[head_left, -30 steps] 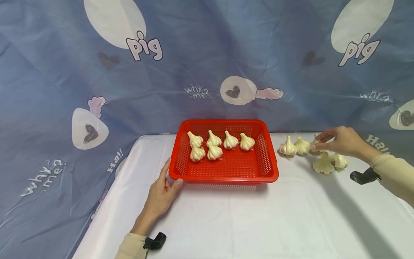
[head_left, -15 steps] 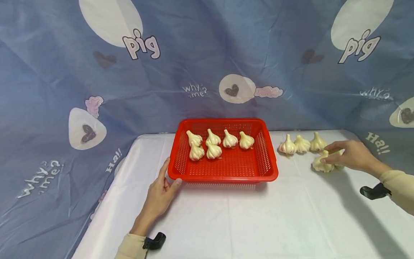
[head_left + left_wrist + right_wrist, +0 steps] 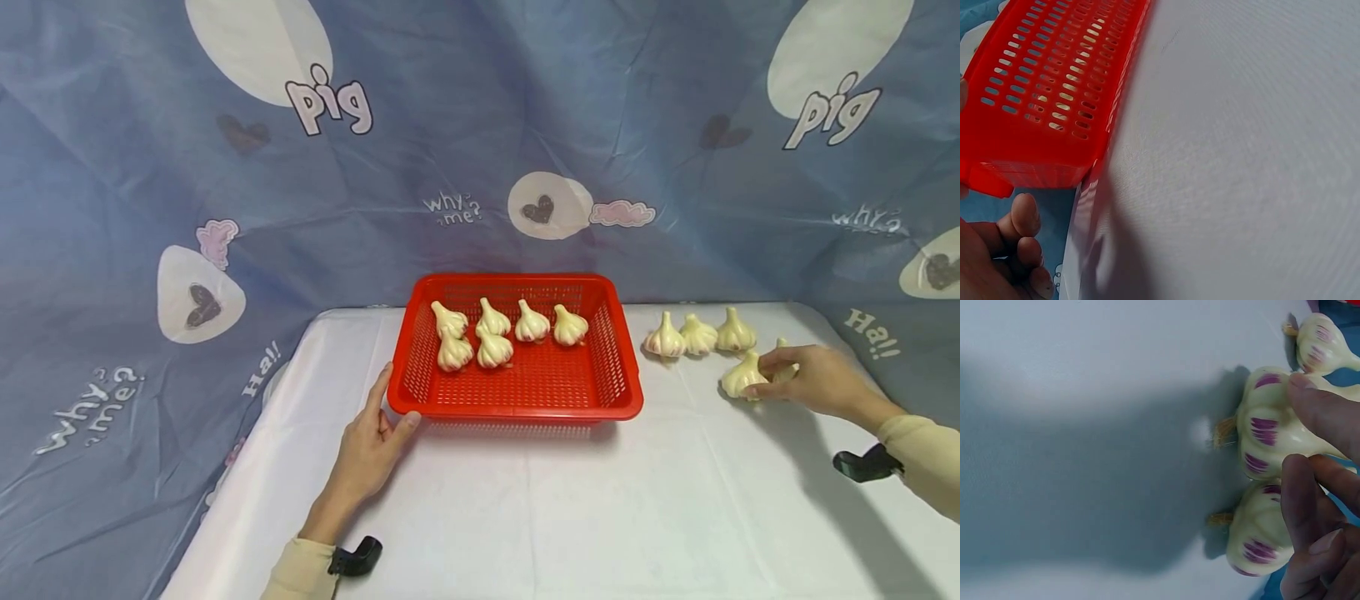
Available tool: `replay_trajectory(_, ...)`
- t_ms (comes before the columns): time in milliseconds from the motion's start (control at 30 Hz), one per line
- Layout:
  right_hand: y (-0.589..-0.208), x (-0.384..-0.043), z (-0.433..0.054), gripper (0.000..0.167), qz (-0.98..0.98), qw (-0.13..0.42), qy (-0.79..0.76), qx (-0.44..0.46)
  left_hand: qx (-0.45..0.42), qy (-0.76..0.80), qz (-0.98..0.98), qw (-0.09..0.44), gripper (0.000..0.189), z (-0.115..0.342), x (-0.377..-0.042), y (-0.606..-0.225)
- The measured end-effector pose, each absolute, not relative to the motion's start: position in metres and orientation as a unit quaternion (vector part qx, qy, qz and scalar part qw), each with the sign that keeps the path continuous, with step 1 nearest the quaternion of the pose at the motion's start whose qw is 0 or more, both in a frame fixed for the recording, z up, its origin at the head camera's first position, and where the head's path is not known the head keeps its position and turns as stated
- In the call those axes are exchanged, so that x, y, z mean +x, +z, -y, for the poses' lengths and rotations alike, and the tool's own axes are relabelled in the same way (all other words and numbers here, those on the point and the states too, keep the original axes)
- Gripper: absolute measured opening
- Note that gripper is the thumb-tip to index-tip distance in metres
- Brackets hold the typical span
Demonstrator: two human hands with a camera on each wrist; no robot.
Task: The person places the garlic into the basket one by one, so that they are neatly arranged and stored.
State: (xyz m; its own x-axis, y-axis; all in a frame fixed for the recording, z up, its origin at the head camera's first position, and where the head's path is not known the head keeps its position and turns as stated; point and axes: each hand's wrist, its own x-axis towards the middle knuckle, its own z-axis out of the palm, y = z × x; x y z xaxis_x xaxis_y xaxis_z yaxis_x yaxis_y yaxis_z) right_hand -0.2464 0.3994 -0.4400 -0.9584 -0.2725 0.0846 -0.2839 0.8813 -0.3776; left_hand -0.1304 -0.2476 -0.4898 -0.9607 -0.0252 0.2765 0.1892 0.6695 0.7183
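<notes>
In the head view my left hand (image 3: pixel 367 454) rests at the near left corner of a red plastic basket (image 3: pixel 525 412). Its forefinger and thumb lie spread along the rim, and the left wrist view shows the other fingers (image 3: pixel 1025 215) loosely bent below the rim. Several garlic bulbs (image 3: pixel 495 350) sit in the basket's back and left part. On the right, my right hand (image 3: pixel 817 379) pinches a garlic bulb (image 3: pixel 741 377) between thumb and forefinger. The right wrist view shows this bulb (image 3: pixel 1263 428) with its purple streaks and rootlets. Another bulb (image 3: pixel 1257 540) stands beside it, partly behind the fingers.
Three more garlic bulbs (image 3: pixel 699 335) stand in a row right of the basket, near the back edge of the white-clothed table (image 3: pixel 585 517). A blue printed cloth (image 3: pixel 420 150) hangs behind the table.
My right hand has left the back-row bulb, come nearer and to the right, and taken hold of the front bulb. The left hand and basket stay in place.
</notes>
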Motion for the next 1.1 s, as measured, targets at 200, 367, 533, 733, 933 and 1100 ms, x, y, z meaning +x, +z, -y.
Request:
replay_trajectory(200,-0.445,-0.243,-0.397,0.039,0.968,0.044,0.185,0.163,-0.042,-0.407,0.903,0.130,0.086,0.248,-0.130,-0.490)
replay_trajectory(367,-0.447,-0.241,-0.396,0.038,0.966,0.059,0.172,0.183,-0.041,-0.407,0.903,0.133,0.086,0.247,-0.131,-0.489)
replay_trajectory(533,-0.447,-0.238,-0.397,0.042,0.966,0.052,0.172,0.184,-0.041,-0.407,0.903,0.131,0.086,0.247,-0.131,-0.490)
replay_trajectory(733,-0.446,-0.234,-0.395,0.048,0.963,0.028,0.185,0.195,-0.041,-0.408,0.902,0.134,0.086,0.247,-0.130,-0.490)
replay_trajectory(933,-0.449,-0.231,-0.392,0.054,0.961,-0.002,0.204,0.185,-0.040,-0.408,0.902,0.133,0.087,0.246,-0.129,-0.490)
replay_trajectory(1100,-0.454,-0.229,-0.389,0.057,0.958,-0.010,0.221,0.179,-0.036,-0.410,0.902,0.130,0.087,0.246,-0.129,-0.489)
